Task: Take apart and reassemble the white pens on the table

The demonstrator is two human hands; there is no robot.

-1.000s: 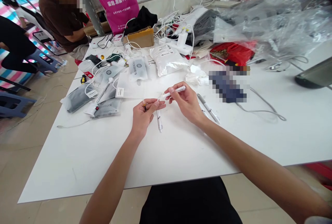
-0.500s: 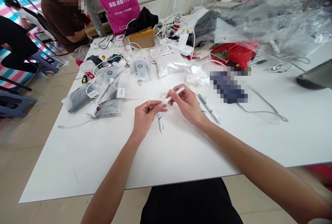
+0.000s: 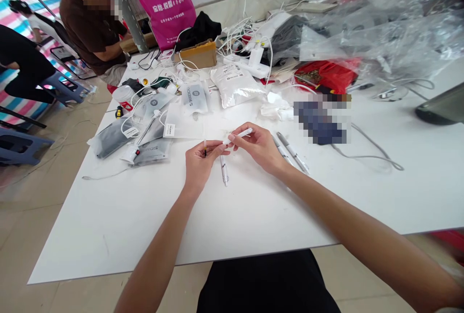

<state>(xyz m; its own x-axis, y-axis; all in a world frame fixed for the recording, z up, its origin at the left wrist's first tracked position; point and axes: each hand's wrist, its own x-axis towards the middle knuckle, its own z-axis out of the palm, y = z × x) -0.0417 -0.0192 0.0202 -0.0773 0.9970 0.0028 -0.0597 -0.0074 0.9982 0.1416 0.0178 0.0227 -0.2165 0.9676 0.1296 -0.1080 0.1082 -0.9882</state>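
My right hand (image 3: 258, 142) is closed around a white pen barrel (image 3: 246, 132), fingers and thumb gripping it at a slant. The barrel's lower left end meets the thumb and fingertips of my left hand (image 3: 201, 160), which pinch it. Between the left fingers a thin clear tube with a dark and amber end, like a pen refill (image 3: 205, 148), stands upright. Below the hands a white pen (image 3: 224, 172) lies on the table (image 3: 232, 221), its upper end partly hidden by the left fingers. Beside my right wrist lie a grey and white pen (image 3: 293, 152) and another pen partly covered.
Grey pouches (image 3: 114, 138) and cables lie at left, near a paper cup (image 3: 123, 96). Behind are a white plastic packet (image 3: 237, 84), a cardboard box (image 3: 197, 55) and a red bag (image 3: 328, 76). A blurred dark object (image 3: 319, 122) sits at right. A person (image 3: 92, 27) sits far left.
The right hand has shifted slightly left and down, and the white barrel now tilts less steeply, with less of it showing past the fingers. The left hand has barely moved.
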